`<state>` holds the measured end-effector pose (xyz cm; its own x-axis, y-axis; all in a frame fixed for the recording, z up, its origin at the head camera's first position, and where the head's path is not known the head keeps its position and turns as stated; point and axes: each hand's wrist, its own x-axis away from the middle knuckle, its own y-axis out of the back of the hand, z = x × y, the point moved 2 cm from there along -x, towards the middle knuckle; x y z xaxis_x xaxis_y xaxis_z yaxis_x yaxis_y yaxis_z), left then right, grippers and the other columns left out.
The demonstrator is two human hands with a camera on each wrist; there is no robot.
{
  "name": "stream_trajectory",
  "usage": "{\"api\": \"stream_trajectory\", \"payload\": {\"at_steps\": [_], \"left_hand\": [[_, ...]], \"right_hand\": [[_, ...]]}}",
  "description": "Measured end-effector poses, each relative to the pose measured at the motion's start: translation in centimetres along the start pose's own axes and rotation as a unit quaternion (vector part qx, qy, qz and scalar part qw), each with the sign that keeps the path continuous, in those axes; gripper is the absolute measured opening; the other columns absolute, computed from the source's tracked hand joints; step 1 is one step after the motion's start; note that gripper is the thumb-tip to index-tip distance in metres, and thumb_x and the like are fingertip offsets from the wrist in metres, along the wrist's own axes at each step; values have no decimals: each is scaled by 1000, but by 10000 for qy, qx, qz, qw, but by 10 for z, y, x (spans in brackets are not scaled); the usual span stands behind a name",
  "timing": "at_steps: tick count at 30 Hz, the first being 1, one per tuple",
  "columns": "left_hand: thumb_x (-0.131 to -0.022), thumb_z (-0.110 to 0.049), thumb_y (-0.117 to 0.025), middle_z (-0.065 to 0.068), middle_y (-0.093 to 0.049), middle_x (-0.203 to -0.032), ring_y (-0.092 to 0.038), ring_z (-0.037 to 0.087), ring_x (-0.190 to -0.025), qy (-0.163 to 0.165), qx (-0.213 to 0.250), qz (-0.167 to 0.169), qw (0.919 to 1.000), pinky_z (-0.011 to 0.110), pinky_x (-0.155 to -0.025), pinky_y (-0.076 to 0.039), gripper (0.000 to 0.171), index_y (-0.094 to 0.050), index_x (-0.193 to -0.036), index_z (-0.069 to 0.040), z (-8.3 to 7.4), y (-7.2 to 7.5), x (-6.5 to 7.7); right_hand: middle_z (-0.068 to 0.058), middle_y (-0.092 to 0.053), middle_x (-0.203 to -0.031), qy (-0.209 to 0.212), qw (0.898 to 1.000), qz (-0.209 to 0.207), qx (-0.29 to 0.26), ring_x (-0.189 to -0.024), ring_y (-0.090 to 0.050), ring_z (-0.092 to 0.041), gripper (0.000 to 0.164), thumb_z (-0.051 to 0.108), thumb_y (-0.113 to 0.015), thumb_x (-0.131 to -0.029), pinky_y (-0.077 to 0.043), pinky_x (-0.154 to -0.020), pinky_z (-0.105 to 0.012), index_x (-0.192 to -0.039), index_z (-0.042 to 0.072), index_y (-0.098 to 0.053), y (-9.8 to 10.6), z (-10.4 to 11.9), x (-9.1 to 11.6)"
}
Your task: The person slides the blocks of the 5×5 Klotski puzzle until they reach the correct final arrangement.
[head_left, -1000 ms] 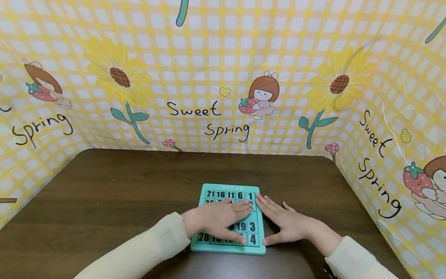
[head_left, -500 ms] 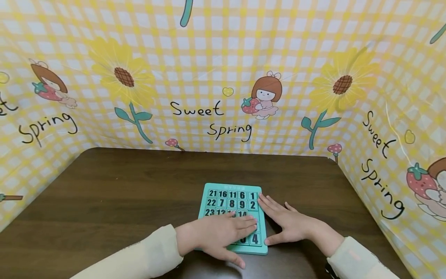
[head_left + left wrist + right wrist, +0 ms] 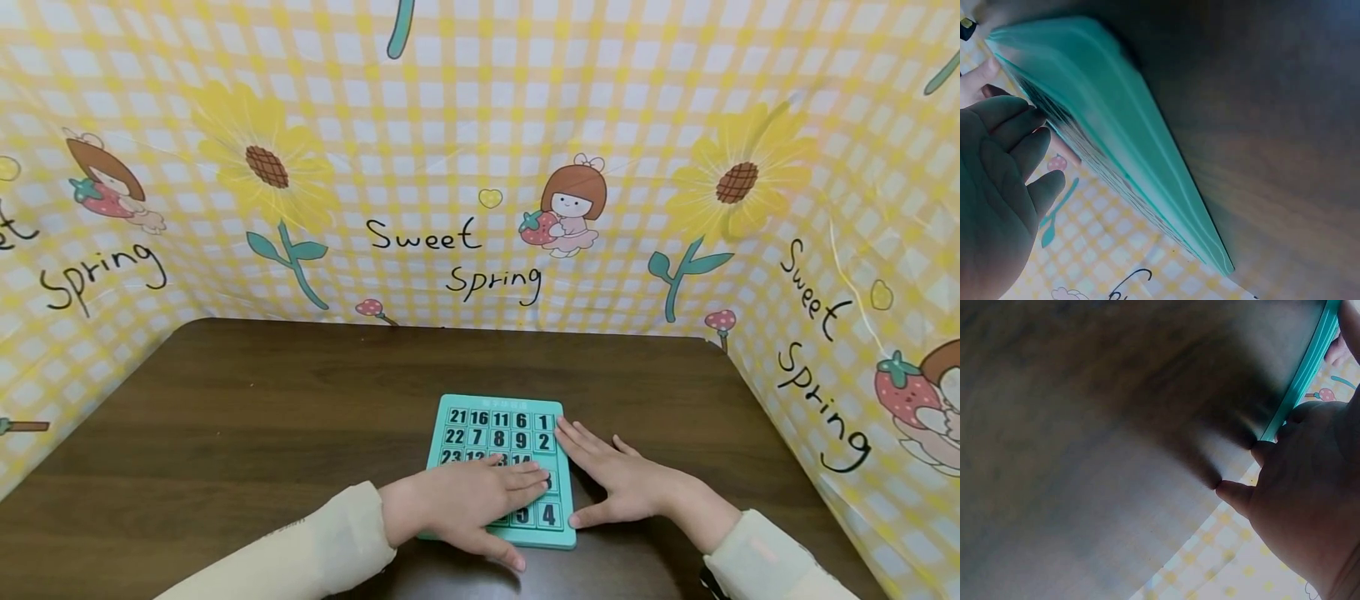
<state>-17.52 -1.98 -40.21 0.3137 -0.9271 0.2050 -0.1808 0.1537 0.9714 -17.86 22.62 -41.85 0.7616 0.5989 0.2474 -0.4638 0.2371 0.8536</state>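
Note:
A turquoise number slide puzzle (image 3: 495,403) lies flat on the table, its black-numbered tiles in rows. My left hand (image 3: 480,502) reaches over its lower part with fingers straight, the fingertips at the tile marked 3 (image 3: 549,481). Its thumb points past the near edge, and several tiles in the lower rows are hidden beneath the hand. Above the 3, at the right end of the third row, a slot without a tile shows. Along the right edge, my right hand (image 3: 626,482) rests with extended fingers at the upper corner and thumb at the lower one.
The dark wooden table (image 3: 300,400) extends around the puzzle. A yellow checked cloth (image 3: 450,108) with flowers and lettering rises at the back and both sides.
My left hand has moved toward the near edge, uncovering the upper rows, then its fingertips have drawn slightly left, revealing part of the 3 tile. The right hand holds its place.

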Motion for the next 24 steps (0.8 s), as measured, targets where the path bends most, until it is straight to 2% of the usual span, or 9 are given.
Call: {"api": "stream_trajectory", "payload": {"at_steps": [14,19,24], "left_hand": [[-94,-73,-36,0,-20,-167,-18,12,-154,275,-100,-39,9996,48,-121,-28,88,-25,-159,-14,12,2,-11],[-94,-73,-34,1,-19,-167,-17,13,-154,176,-149,-8,9997,47,-121,-29,89,-24,-159,-13,6,2,-5],[-95,-73,-33,1,-18,-167,-17,13,-154,-122,-238,-54,9996,46,-121,-29,88,-23,-159,-13,-5,1,2]], "right_hand": [[-6,3,-169,20,10000,19,-43,-156,-3,-35,109,67,-62,-86,-9,-111,-77,-162,14,-4,2,1,2],[-6,3,-169,34,10000,3,-7,-156,-3,-35,110,68,-62,-86,-10,-111,-78,-162,13,-4,2,0,1],[-6,2,-169,23,10000,1,-12,-156,-3,-35,109,67,-62,-86,-10,-110,-78,-161,13,-5,1,0,1]]}}
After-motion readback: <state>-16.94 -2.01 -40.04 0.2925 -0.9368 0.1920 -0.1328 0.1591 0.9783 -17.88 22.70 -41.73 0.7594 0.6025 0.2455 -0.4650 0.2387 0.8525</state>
